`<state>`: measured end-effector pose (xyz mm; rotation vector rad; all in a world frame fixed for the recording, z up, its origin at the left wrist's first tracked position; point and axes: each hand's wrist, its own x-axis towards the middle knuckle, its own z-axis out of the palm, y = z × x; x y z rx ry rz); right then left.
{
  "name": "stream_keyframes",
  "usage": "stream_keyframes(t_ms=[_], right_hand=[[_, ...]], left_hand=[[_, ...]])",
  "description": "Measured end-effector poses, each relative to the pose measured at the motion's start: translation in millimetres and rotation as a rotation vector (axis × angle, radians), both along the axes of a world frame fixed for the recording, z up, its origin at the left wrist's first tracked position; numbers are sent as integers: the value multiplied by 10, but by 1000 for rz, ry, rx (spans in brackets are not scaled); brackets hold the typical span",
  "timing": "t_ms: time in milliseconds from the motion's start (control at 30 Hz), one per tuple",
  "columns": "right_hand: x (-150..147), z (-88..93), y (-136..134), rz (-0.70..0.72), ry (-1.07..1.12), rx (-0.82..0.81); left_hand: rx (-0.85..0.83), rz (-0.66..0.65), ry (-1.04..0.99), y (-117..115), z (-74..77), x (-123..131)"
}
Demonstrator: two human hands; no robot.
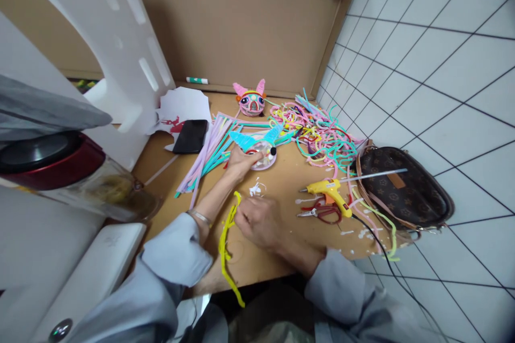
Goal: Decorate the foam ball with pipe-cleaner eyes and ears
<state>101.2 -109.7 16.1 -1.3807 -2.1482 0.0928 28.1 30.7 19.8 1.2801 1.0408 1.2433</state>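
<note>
My left hand point(242, 162) is closed on a round, clear animal-head craft point(260, 159) with a black nose and turquoise pipe-cleaner ears point(240, 140). Nearer to me, my right hand point(259, 223) is curled into a fist. Yellow pipe cleaners point(223, 249) run along its fingertips and reach past the table's front edge; the fingers seem to grip them, though the exact hold is hidden. Small white scraps point(257, 188) lie between the hands. Behind the craft sits a pink-eared animal head point(251, 103) with big eyes.
Loose pipe cleaners point(322, 136) are heaped at the back right, and straight ones point(209, 155) lie left. A yellow glue gun point(330, 193), red-handled scissors point(325, 213) and a brown bag point(402, 187) occupy the right. A black phone point(191, 136) lies at left, near a glass-bodied appliance point(116, 187).
</note>
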Motion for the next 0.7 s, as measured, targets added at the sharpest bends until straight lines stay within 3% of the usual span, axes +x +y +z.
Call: stream_keyframes(t_ms=[133, 333, 533, 700], right_hand=[[-39, 33, -165, 9, -163, -24], [178, 156, -283, 65, -284, -59], [315, 148, -440, -25, -432, -133], [366, 347, -612, 5, -277, -156]], left_hand=[[-4, -5, 39, 68, -37, -35], [-13, -45, -24, 38, 10, -44], [-25, -64, -54, 39, -39, -65], [35, -68, -71, 80, -104, -114]])
